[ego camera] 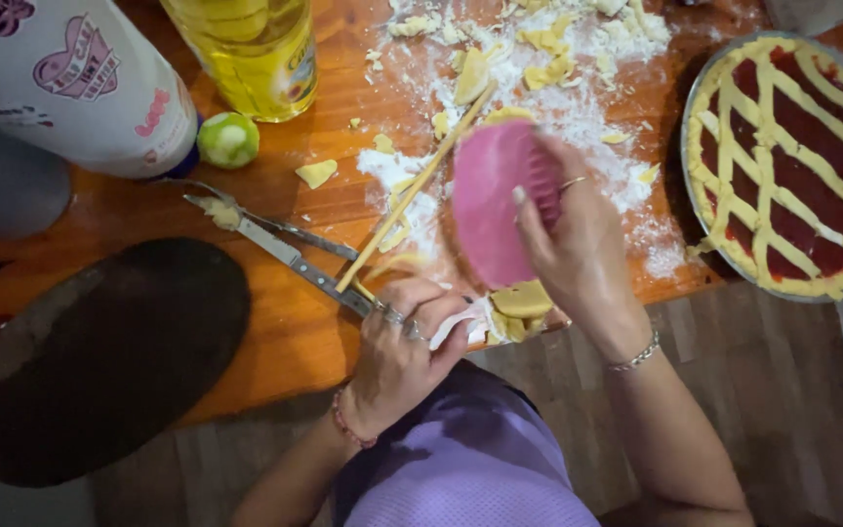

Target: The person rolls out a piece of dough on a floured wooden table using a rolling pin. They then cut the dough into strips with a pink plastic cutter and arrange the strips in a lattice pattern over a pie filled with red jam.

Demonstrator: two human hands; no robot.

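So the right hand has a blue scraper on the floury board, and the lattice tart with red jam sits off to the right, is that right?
Not quite: the scraper in the right hand is pink, not blue, as the head view shows. The rest holds: it is over the floury board, and the lattice tart with red jam sits off to the right.

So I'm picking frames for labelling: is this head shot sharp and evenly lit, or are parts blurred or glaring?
Head view: the pink plastic scraper in the right hand looks slightly soft; the left hand and metal scissors read clearly; the yellow oil bottle shows mild glare; the dark oval board is underlit, without detail.
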